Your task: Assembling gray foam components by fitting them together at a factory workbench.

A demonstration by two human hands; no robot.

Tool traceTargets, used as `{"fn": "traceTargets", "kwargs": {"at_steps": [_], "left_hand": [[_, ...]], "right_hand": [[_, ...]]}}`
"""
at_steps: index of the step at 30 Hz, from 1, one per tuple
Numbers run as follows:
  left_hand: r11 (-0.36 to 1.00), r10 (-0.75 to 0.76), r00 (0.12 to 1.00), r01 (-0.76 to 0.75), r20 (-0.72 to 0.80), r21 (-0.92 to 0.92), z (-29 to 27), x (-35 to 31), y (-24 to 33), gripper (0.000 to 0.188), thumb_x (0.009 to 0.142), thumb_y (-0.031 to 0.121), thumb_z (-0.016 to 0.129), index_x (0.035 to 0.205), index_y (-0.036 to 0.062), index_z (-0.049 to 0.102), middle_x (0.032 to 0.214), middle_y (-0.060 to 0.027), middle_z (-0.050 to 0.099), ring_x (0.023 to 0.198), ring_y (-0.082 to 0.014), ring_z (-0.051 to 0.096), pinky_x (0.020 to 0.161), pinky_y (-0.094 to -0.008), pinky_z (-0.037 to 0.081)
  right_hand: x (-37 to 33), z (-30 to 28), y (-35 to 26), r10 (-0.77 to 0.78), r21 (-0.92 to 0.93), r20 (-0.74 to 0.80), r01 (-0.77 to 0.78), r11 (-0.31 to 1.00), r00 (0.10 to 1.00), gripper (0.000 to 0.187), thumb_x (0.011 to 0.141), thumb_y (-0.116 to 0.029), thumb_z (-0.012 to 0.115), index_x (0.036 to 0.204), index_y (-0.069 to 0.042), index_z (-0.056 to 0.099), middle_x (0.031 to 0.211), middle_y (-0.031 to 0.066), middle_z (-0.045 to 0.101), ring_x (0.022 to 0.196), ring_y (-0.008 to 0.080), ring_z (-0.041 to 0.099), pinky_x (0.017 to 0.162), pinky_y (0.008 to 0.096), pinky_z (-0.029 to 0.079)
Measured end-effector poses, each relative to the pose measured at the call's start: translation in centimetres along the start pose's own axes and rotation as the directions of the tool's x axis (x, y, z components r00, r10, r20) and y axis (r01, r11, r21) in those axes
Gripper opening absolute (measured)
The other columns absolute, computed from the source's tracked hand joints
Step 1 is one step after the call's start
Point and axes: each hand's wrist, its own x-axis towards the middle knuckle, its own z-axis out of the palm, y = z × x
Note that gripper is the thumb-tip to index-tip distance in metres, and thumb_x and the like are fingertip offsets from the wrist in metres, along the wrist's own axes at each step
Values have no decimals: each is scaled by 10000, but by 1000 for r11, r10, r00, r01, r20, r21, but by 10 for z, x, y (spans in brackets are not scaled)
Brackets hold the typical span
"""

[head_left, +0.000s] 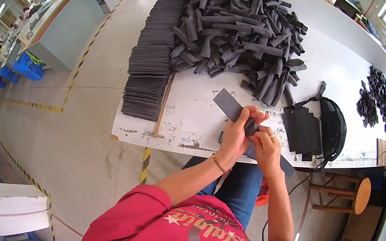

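A flat dark grey fabric strip (227, 104) runs up and left out of my left hand (236, 139), whose fingers are closed round it above the table's front edge. My right hand (267, 149) is closed against the strip's lower end, fingertips pinching close beside the left fingers. What lies right between the fingertips is partly hidden. Beneath my hands, another dark strip (286, 167) reaches past the table edge over my lap. Beyond them lies a big heap of dark grey fabric tubes (245, 29). Left of the heap, a long row of flat dark pieces (150, 61) is stacked tightly.
On the white table (195, 105), several flat dark pieces (302, 129) lie right of my hands, beside a black pouch (332, 129) with a strap. Small dark pieces (377, 99) are piled farther right. A wooden stool (361, 196) stands at the right. Other people sit far left.
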Motion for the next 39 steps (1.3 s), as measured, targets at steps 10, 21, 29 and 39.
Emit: {"fn": "traceTargets", "kwargs": {"at_steps": [10,21,29,39], "left_hand": [[995,35,999,-39,41,91,1,10,9,362,1014,293,467,1156,-35,525,1072,-190,657,1131,-335,595,1044,-422,430],[992,15,984,-37,179,122,13,14,41,368,987,317,522,1197,16,552,1124,-172,652,1205,-299,550,1062,-450,423],[989,105,994,-101,-38,107,-14,12,66,319,938,206,623,1155,-24,584,1050,-159,672,970,-294,657,938,-445,524],[995,46,991,-35,-123,89,-19,22,53,292,976,163,550,1173,-52,549,1106,-188,648,1014,-312,641,951,-447,516]], "right_hand": [[3,25,-7,519,527,-83,-404,747,851,146,885,-82,669,846,26,579,947,12,557,825,81,496,713,231,417],[17,22,-23,574,698,-91,-359,619,814,112,913,-97,644,966,2,643,832,14,601,750,103,551,713,236,454],[9,13,-19,483,626,-196,-270,732,854,67,845,-21,699,862,16,645,823,44,634,757,101,572,706,234,446],[9,4,0,639,642,88,-534,550,764,129,880,-96,690,849,6,616,676,31,605,586,98,566,571,240,463]]}}
